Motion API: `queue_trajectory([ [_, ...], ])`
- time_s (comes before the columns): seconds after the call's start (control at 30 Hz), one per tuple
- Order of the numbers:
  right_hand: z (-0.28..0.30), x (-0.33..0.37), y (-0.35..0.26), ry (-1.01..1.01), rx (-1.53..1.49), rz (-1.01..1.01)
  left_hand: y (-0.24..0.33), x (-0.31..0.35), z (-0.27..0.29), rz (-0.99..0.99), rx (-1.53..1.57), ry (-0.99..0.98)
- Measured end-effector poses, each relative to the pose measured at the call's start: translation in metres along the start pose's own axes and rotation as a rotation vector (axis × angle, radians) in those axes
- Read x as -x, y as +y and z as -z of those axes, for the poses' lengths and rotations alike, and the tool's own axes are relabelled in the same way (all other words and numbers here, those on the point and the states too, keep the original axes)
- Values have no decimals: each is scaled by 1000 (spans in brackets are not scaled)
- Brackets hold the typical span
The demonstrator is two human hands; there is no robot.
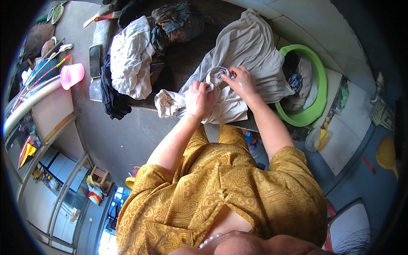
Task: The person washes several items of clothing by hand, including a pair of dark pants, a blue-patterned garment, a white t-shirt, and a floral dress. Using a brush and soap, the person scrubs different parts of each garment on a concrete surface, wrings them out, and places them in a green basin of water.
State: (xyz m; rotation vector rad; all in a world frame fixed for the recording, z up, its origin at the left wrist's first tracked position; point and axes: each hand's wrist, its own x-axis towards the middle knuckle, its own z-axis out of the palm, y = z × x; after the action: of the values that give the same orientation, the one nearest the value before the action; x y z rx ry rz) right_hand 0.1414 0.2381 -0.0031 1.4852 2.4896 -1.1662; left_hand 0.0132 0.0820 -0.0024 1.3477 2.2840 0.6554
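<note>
A light grey garment (245, 42) lies spread over the dark table (180, 59) in front of me, its near edge hanging at the table's front. My left hand (199, 100) is closed on a bunched part of it, fingers curled into the folds. Just to the right, my right hand (240, 83) pinches a rolled edge of the same cloth between thumb and fingers. The fabric between both hands is gathered into a small loop. Folds hide some fingertips.
To the right stands a green basin (321, 80) with dark and light clothes inside. A crumpled white cloth (132, 59), a black cloth (111, 91) and a dark patterned cloth (176, 23) lie on the left. Farther left is a pink bucket (72, 75).
</note>
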Motion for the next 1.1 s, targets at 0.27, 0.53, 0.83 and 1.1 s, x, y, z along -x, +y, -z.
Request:
queue_trajectory([
  [0.27, 99, -28, 6, -513, -55, -3, -11, -13, 66, 737, 1529, -338],
  [0.53, 67, -69, 6, 153, 337, 245, -11, -7, 26, 1027, 1304, -229],
  [0.83, 15, -18, 2, 2, 28, 374, -4, -7, 36, 300, 272, -125],
  [1.1, 45, -15, 10, 50, 275, 559, -1, -14, 33, 201, 91, -203],
])
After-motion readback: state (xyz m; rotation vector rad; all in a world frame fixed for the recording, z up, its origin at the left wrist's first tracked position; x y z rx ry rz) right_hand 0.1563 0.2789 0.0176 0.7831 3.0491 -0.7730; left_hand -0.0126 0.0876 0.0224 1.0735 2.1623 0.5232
